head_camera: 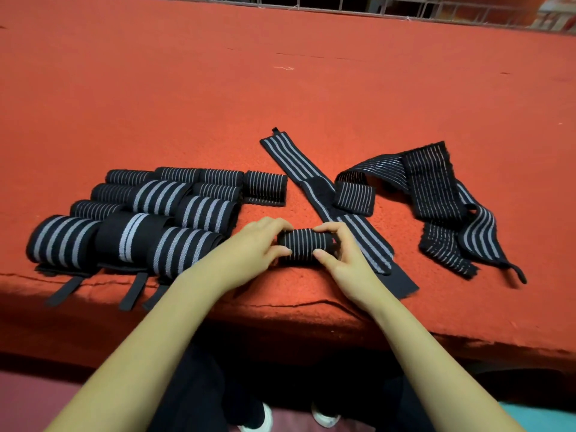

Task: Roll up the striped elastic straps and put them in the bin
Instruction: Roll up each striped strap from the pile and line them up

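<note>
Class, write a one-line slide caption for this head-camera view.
Left hand and right hand grip a rolled striped strap on the red cloth; finished rolls lie left, unrolled straps right.

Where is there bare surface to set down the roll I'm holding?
Widest: the red surface beyond the finished rolls and the loose heap. Smaller: the gap between those rolls and the long flat strap, just beyond the roll you hold. Crowded: near left and right.

Left hand [258, 244] & right hand [346, 263] bare, forearms [174, 310] bare; dark trousers [193, 385], white shoes [325, 417]
</note>
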### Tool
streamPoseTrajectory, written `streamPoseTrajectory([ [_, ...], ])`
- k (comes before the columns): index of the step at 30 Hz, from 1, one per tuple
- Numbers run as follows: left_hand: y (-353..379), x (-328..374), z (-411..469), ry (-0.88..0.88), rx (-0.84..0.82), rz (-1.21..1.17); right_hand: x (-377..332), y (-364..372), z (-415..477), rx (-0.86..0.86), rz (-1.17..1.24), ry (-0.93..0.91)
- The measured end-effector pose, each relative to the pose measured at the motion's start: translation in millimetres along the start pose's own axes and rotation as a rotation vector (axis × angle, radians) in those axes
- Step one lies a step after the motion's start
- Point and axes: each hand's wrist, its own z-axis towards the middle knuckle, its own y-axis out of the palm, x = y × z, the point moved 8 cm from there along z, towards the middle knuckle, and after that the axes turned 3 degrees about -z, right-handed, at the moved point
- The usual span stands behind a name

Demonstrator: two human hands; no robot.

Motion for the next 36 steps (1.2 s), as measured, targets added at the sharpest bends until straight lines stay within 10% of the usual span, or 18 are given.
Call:
streamPoseTrajectory([
  [12, 0, 3, 22, -0.023, -0.2, 0.264, -19, -16, 17, -0.194, -0.833, -0.062],
  [36, -63, -64, 64, -0.133, -0.037, 0.321, -23, 34, 106, -0.047, -0.651, -0.16],
])
